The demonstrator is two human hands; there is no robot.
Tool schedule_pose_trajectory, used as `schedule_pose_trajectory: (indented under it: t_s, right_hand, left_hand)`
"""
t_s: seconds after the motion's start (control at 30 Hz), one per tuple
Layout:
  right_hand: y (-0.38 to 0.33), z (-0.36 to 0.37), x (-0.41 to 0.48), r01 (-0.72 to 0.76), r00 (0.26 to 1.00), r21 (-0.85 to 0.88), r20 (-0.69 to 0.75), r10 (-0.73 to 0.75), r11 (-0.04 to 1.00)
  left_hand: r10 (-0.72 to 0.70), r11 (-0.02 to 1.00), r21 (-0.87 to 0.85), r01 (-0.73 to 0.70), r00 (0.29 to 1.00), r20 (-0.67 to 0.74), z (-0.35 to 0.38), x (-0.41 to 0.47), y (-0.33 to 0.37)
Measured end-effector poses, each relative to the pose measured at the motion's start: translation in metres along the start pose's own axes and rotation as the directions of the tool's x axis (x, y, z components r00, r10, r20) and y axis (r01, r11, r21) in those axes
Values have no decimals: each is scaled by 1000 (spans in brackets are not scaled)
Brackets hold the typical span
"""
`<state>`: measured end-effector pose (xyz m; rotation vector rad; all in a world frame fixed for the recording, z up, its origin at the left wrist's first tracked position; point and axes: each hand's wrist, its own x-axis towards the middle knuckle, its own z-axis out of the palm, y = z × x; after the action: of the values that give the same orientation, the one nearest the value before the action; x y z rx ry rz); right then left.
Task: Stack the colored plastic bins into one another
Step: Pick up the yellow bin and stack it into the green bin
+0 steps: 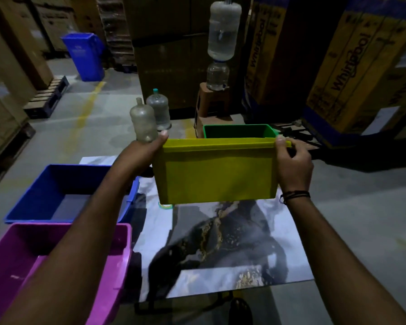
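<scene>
A yellow bin hangs in the air in front of me, upright, its long side facing me. My left hand grips its left end at the rim and my right hand grips its right end. Just behind it, a green bin stands with only its upper part showing. To the left stand a blue bin and, nearer me, a purple bin, both with nothing inside; my left forearm crosses over them.
A marble-patterned sheet lies on the grey floor under the yellow bin. Water jugs stand beyond my left hand, and a dispenser sits on a brown stand. Large cartons rise on the right, pallets and a blue trash bin on the left.
</scene>
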<state>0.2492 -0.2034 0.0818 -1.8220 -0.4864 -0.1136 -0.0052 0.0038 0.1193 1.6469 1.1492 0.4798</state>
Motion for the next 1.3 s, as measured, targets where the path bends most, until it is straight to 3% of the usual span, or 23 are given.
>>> schedule_pose_trajectory:
  t_s: [0.17, 0.4, 0.67, 0.9, 1.03, 1.3]
  right_hand:
    - [2, -8, 37, 4, 999, 52, -50, -1, 999]
    - [20, -15, 90, 66, 998, -46, 18, -65, 997]
    - [63, -4, 145, 80, 973, -269, 229, -16, 960]
    - [99, 14, 183, 38, 963, -277, 266, 39, 960]
    - [116, 24, 196, 18, 952, -287, 299, 72, 958]
    - [171, 42, 203, 23, 906, -359, 403, 133, 933]
  left_hand:
    - [203, 970, 125, -206, 978, 40, 20, 7, 41]
    - [413, 901, 83, -425, 901, 131, 68, 46, 61]
    - [410, 899, 119, -421, 906, 103, 125, 114, 35]
    - [426, 901, 58, -431, 902, 73, 161, 147, 41]
    - [368, 924, 68, -376, 924, 101, 173, 171, 28]
    - [168, 911, 340, -236, 962, 216, 191, 195, 5]
